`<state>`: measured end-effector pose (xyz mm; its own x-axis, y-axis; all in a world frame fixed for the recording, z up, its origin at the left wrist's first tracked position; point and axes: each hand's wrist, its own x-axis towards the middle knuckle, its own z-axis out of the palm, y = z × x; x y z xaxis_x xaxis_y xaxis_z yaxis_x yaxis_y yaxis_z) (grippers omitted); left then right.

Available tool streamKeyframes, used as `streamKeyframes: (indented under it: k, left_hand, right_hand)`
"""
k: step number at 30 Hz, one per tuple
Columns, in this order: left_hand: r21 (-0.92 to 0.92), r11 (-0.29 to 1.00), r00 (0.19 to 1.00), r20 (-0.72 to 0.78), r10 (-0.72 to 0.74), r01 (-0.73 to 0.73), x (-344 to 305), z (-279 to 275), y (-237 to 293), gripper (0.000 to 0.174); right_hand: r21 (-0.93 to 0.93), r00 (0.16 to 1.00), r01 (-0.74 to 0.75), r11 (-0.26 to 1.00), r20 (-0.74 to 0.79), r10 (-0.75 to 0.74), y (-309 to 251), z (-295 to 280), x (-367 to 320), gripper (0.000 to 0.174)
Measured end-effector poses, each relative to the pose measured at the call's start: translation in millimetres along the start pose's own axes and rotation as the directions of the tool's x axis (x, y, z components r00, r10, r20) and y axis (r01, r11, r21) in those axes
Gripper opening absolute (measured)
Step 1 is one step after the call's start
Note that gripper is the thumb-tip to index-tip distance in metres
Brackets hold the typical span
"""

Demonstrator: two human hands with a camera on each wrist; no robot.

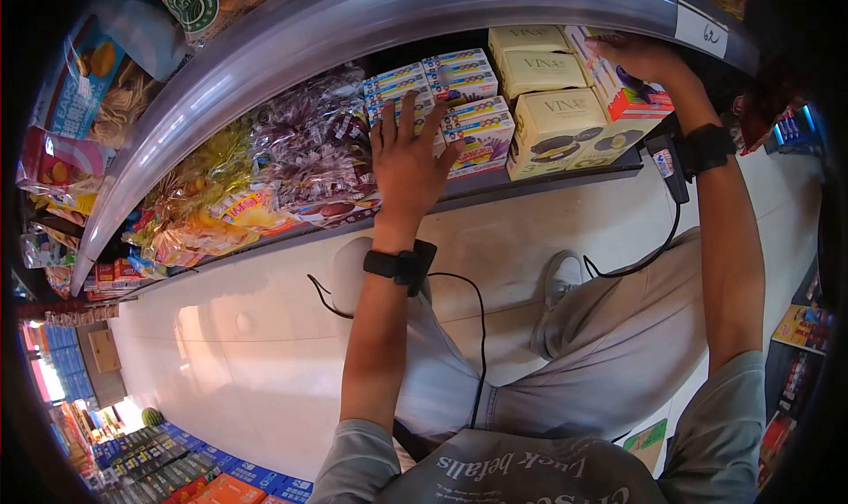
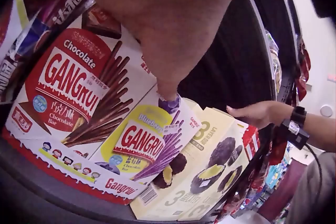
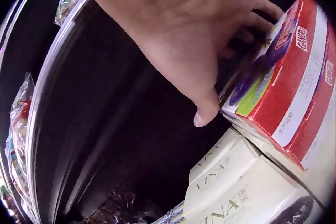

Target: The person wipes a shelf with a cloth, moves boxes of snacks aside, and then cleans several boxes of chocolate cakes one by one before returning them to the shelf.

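Red-edged boxes at the shelf's end, and the right hand is over them, thumb apart from fingers; whether it touches, I can't tell! Beside them, cream VINA cartons, their contents hidden. Next, Gangrui boxes printed with chocolate sticks, the left hand's fingers spread above. Then shiny purple packets, hard to make out. The shelf's back disappears into darkness.
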<state>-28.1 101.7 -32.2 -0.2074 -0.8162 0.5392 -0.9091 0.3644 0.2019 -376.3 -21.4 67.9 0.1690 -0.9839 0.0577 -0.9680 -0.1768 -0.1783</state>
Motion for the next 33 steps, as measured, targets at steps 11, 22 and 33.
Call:
streamKeyframes:
  k: [11,22,33]
  left_hand:
    - [-0.023,0.999,0.999,0.028,-0.028,0.028,1,-2,2,0.049]
    - [-0.791,0.507,0.937,0.253,-0.24,0.343,20,-51,82,0.032]
    - [-0.657,0.699,0.956,0.13,-0.263,0.282,44,-47,-2,0.021]
  right_hand:
    - [-0.02,0.997,-0.07,0.997,-0.019,0.069,-12,3,10,0.057]
    - [0.3,0.924,0.28,0.912,-0.341,-0.171,-170,9,-42,0.081]
    - [0.353,0.904,0.425,0.833,-0.123,-0.409,-144,-10,-3,0.042]
